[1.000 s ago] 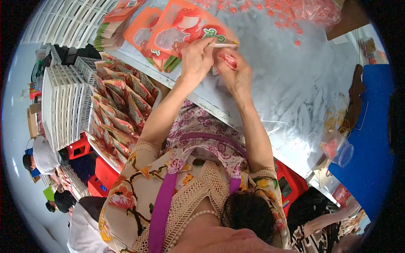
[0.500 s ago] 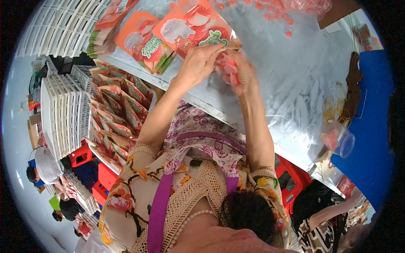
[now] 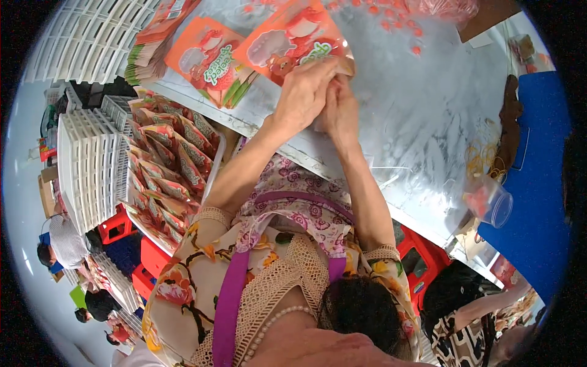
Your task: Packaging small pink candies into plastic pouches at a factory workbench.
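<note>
My left hand (image 3: 304, 93) and my right hand (image 3: 340, 111) are pressed together over the lower edge of an orange snack pouch (image 3: 287, 40) with a clear window. Both hands grip that pouch on the grey table (image 3: 428, 122). A second orange pouch (image 3: 205, 58) lies flat just left of it, on top of a small pile. Whatever sits between my palms is hidden by my fingers.
A white tray (image 3: 215, 171) at my left holds several filled orange pouches (image 3: 171, 165). Stacks of white trays (image 3: 85, 165) stand further left. Small red pieces (image 3: 391, 24) are scattered at the table's far end. A clear plastic cup (image 3: 489, 199) lies at the right, beside a blue surface (image 3: 526, 202).
My two hands have closed in together on the pouch's lower edge. The pouch and the pile have shifted up and left in view.
</note>
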`<state>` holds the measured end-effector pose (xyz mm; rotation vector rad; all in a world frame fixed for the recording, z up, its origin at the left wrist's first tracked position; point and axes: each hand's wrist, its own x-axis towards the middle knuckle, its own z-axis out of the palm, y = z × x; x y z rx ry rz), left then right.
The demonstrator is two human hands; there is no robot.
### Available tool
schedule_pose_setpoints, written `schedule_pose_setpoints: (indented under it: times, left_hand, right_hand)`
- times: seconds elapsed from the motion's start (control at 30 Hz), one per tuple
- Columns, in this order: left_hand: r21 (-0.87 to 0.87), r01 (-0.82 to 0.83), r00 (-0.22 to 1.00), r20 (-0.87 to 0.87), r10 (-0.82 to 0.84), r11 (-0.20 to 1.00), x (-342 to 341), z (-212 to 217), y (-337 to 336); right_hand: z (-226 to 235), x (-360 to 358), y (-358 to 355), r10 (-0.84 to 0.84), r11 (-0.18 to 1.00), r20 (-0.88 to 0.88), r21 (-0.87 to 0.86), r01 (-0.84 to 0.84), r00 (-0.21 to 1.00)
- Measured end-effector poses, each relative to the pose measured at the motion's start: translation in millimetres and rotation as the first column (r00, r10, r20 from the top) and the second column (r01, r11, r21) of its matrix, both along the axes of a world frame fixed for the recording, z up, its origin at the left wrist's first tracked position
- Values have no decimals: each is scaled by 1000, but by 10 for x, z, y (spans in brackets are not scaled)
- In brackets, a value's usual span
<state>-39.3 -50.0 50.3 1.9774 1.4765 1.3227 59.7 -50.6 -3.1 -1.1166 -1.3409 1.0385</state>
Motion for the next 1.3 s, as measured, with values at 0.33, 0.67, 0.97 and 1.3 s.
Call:
schedule_pose_setpoints:
  times: [0.33,0.67,0.97,1.3]
  left_hand:
    - [95,139,930,-355,-97,986,-21,-23,-63]
    - [36,42,991,-130,-37,998,52,-70,-71]
    - [70,33,994,97,-39,997,136,-36,-1]
    - [122,-64,998,-16,66,990,224,-11,-59]
  right_hand:
    - [278,110,179,-305,657,-688,-652,-377,658]
    - [417,209,-13,-373,689,-872,-490,-534,318]
    - [597,181,-104,-179,845,-783,-433,-315,596]
    - [269,110,129,-153,943,-366,-332,25,918]
